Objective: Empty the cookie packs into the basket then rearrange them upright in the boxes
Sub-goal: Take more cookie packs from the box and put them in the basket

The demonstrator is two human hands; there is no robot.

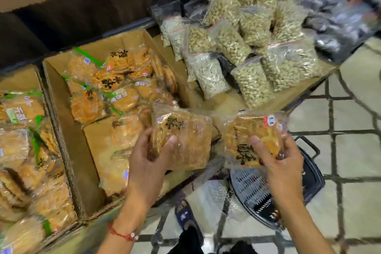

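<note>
From the head view, the left hand [148,156] curled round a clear plastic pack of round golden cookies [185,140] just over the near right corner of the open brown cardboard box [59,105]. The right hand [282,163] pinched a second clear cookie pack [253,140] right of that box, above the black slatted plastic basket [253,192] on the tiled floor [354,150]

Cookie packs [181,140] golden-orange, black lettering – boxes [61,97] brown cardboard – basket [268,196] black lattice – wrist string [121,234] red.
</note>
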